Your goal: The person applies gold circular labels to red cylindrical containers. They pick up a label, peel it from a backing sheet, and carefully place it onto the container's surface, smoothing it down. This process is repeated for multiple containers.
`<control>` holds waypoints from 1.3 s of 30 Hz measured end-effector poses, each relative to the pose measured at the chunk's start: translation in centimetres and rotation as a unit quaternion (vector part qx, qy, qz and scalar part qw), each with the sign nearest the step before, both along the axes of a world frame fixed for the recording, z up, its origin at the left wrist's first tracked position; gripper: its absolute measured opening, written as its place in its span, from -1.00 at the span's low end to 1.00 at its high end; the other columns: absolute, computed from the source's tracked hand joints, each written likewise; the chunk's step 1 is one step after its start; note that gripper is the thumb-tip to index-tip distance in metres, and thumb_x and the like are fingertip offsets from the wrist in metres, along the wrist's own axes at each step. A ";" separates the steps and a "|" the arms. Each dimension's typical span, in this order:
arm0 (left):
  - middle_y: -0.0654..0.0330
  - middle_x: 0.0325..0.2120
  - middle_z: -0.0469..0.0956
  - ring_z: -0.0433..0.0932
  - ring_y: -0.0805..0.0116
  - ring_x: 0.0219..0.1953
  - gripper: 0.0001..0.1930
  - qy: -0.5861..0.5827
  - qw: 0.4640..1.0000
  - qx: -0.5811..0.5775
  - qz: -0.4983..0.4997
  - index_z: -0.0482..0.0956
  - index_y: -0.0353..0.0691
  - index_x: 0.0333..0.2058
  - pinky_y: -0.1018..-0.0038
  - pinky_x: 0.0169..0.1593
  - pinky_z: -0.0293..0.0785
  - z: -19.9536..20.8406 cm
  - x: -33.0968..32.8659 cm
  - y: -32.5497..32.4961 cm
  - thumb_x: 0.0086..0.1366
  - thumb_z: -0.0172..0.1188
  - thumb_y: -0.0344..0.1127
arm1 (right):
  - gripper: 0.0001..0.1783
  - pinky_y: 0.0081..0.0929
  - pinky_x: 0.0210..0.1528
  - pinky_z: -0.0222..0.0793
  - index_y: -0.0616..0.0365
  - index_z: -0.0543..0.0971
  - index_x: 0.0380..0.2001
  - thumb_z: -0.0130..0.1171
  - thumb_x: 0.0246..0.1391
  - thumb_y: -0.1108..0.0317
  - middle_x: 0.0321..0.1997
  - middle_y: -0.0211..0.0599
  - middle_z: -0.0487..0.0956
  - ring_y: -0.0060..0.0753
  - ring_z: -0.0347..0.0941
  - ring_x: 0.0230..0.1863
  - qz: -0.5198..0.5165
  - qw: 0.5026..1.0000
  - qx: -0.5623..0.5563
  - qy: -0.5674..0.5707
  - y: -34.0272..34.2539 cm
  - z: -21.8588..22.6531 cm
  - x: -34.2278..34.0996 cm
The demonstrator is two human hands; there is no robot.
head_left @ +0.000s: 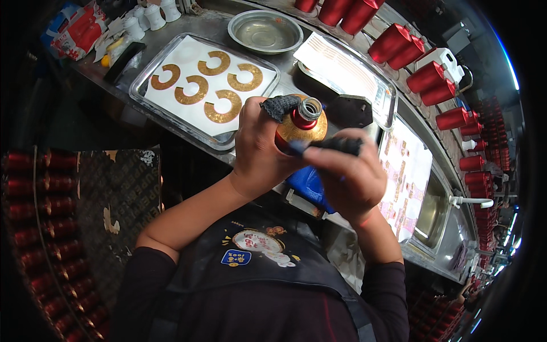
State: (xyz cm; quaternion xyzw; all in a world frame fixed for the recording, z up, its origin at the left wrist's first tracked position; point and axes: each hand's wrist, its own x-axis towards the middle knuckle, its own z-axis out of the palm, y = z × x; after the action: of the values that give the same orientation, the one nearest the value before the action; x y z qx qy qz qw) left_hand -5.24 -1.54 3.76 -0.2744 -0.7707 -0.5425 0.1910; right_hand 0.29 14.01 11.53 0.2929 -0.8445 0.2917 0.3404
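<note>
red bottle [307,127] in the curled left hand [256,139] — blurred right hand [356,178] half closed at its near side, hold unclear

hands [255,139] — at red-gold bottle [309,131] | tray [178,121] — gold c-shapes [203,89] on white sheet [191,54]

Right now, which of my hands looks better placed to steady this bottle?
Left, I'd judge. Your left hand sits against the left side of the bottle, a black-covered digit near its neck. Your right hand is blurred by the gold shoulder, so its contact is hard to tell.
</note>
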 end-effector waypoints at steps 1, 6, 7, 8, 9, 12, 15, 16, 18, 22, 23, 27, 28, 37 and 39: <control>0.03 -0.10 0.40 0.44 -0.03 -0.03 -0.23 -0.004 1.000 -0.001 0.012 0.47 -0.08 0.08 0.17 0.02 0.44 -0.1 0.1 0.1 -0.15 0.59 -0.10 | -0.62 -0.30 -0.24 0.48 0.12 0.72 -0.23 0.31 -0.22 0.64 -0.39 -0.32 0.56 -0.17 0.50 -0.36 -0.070 0.997 -0.002 0.016 0.0 0.2 0.1; -0.13 0.40 -0.08 0.04 -0.08 0.44 0.16 -0.078 0.979 0.013 -0.188 0.10 -0.31 0.35 0.18 0.44 0.07 0.9 -2.6 -2.4 -0.14 0.62 -0.05 | -0.64 -0.32 -0.21 0.48 0.12 0.71 -0.27 0.35 -0.23 0.68 -0.41 -0.31 0.59 -0.18 0.52 -0.36 -0.033 0.999 -0.022 -0.029 0.1 0.7 0.4; -0.08 0.39 0.04 0.16 0.01 0.40 0.07 -0.096 0.969 0.046 -0.224 0.17 -0.28 0.34 0.22 0.40 0.17 1.2 -3.3 -2.8 -0.11 0.59 -0.14 | -0.65 -0.33 -0.22 0.47 0.12 0.71 -0.27 0.36 -0.22 0.68 -0.41 -0.31 0.59 -0.19 0.52 -0.36 -0.060 0.998 -0.022 0.002 0.3 0.8 0.5; -0.05 0.38 0.10 0.22 0.05 0.37 0.01 -0.181 0.942 -0.003 -0.284 0.22 -0.25 0.32 0.25 0.38 0.21 1.6 -4.3 -3.5 -0.09 0.58 -0.18 | -0.65 -0.36 -0.23 0.46 0.13 0.70 -0.28 0.38 -0.24 0.67 -0.41 -0.30 0.59 -0.21 0.52 -0.37 -0.059 0.998 -0.011 -0.014 0.3 0.6 0.2; -0.01 0.36 0.16 0.28 0.09 0.34 -0.05 -0.234 0.910 -0.042 -0.339 0.27 -0.23 0.30 0.28 0.35 0.26 2.0 -4.8 -4.1 -0.08 0.56 -0.23 | -0.65 -0.36 -0.23 0.46 0.13 0.70 -0.29 0.39 -0.24 0.67 -0.41 -0.30 0.59 -0.22 0.52 -0.37 -0.049 0.999 -0.013 -0.003 0.3 0.5 0.3; 0.01 0.15 0.36 0.42 0.01 0.18 -0.17 -0.129 0.952 -0.051 -0.273 0.39 -0.18 0.19 0.25 0.23 0.38 2.2 -3.5 -3.2 -0.11 0.56 -0.24 | -0.64 -0.35 -0.22 0.47 0.12 0.70 -0.28 0.38 -0.25 0.67 -0.38 -0.29 0.60 -0.21 0.52 -0.35 -0.069 0.995 -0.060 -0.035 -0.3 0.0 0.4; -0.04 -0.01 0.38 0.43 -0.12 0.07 -0.20 0.058 0.994 -0.009 -0.095 0.42 -0.18 0.09 0.13 0.19 0.37 1.6 -0.5 -0.6 -0.16 0.57 -0.17 | -0.62 -0.36 -0.22 0.47 0.13 0.70 -0.27 0.36 -0.26 0.69 -0.35 -0.27 0.61 -0.18 0.53 -0.33 -0.054 0.998 -0.016 -0.005 -1.1 -0.4 1.1; -0.04 0.00 0.38 0.43 -0.12 0.08 -0.18 0.038 0.997 -0.013 -0.072 0.41 -0.19 0.11 0.14 0.20 0.36 1.5 0.1 -0.3 -0.17 0.58 -0.16 | -0.61 -0.37 -0.23 0.46 0.13 0.71 -0.28 0.33 -0.27 0.70 -0.34 -0.27 0.62 -0.17 0.53 -0.31 -0.058 0.998 0.005 -0.005 -1.4 -0.4 1.4; -0.04 0.02 0.39 0.43 -0.10 0.09 -0.15 -0.029 0.995 0.001 -0.092 0.40 -0.19 0.14 0.16 0.20 0.37 1.3 0.1 -0.3 -0.16 0.59 -0.15 | -0.61 -0.37 -0.23 0.46 0.12 0.72 -0.29 0.32 -0.29 0.71 -0.34 -0.28 0.63 -0.17 0.53 -0.31 -0.074 0.997 -0.027 -0.018 -1.7 -0.5 1.7; 0.04 0.02 0.44 0.48 0.00 0.11 -0.16 -0.132 0.953 0.025 -0.271 0.41 -0.18 0.19 0.21 0.19 0.42 1.1 -2.4 -2.2 -0.13 0.58 -0.22 | -0.60 -0.39 -0.23 0.46 0.09 0.73 -0.30 0.35 -0.32 0.70 -0.35 -0.29 0.64 -0.18 0.54 -0.31 -0.097 0.995 -0.021 -0.001 -1.6 -0.7 1.7; 0.06 0.01 0.45 0.49 0.01 0.10 -0.17 -0.108 0.961 0.010 -0.254 0.42 -0.17 0.18 0.22 0.18 0.43 1.0 -2.7 -2.4 -0.12 0.57 -0.24 | -0.59 -0.39 -0.23 0.46 0.09 0.73 -0.30 0.35 -0.32 0.69 -0.35 -0.28 0.64 -0.18 0.54 -0.31 -0.098 0.995 0.003 -0.004 -1.5 -0.7 1.7; 0.04 0.01 0.44 0.48 0.00 0.09 -0.19 -0.076 0.966 0.009 -0.245 0.43 -0.17 0.16 0.22 0.18 0.43 0.4 -3.0 -2.6 -0.13 0.57 -0.25 | -0.61 -0.38 -0.22 0.47 0.09 0.73 -0.29 0.37 -0.30 0.68 -0.34 -0.27 0.65 -0.18 0.54 -0.30 -0.107 0.994 -0.031 0.006 -0.7 -0.9 1.8; 0.04 0.01 0.44 0.49 0.00 0.09 -0.19 -0.073 0.967 0.009 -0.244 0.43 -0.17 0.16 0.22 0.17 0.43 0.3 -2.9 -2.5 -0.13 0.57 -0.25 | -0.61 -0.37 -0.22 0.47 0.08 0.73 -0.29 0.38 -0.28 0.68 -0.34 -0.27 0.65 -0.19 0.54 -0.30 -0.129 0.990 -0.049 0.000 -0.5 -0.9 2.0; -0.02 0.03 0.35 0.41 -0.09 0.07 -0.15 0.061 0.996 0.012 -0.063 0.41 -0.19 0.13 0.14 0.14 0.38 1.2 -0.4 -0.2 -0.17 0.60 -0.12 | -0.59 -0.40 -0.23 0.46 0.06 0.73 -0.28 0.39 -0.29 0.69 -0.35 -0.29 0.63 -0.21 0.54 -0.31 -0.095 0.995 -0.021 -0.024 -0.5 -1.0 1.7; -0.06 0.10 0.32 0.39 -0.13 0.13 -0.14 0.022 0.992 -0.008 -0.120 0.41 -0.20 0.13 0.12 0.20 0.36 1.1 -1.9 -1.2 -0.17 0.60 -0.13 | -0.59 -0.40 -0.22 0.46 0.07 0.72 -0.28 0.38 -0.29 0.70 -0.35 -0.29 0.64 -0.20 0.54 -0.30 -0.100 0.994 -0.044 -0.021 -0.6 -1.0 1.5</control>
State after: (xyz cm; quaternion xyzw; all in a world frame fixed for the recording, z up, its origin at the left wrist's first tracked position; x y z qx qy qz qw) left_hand -7.11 -2.69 4.85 -0.3783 -0.7321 -0.5492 0.1391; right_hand 1.76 13.38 10.58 0.1855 -0.8629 0.2994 0.3625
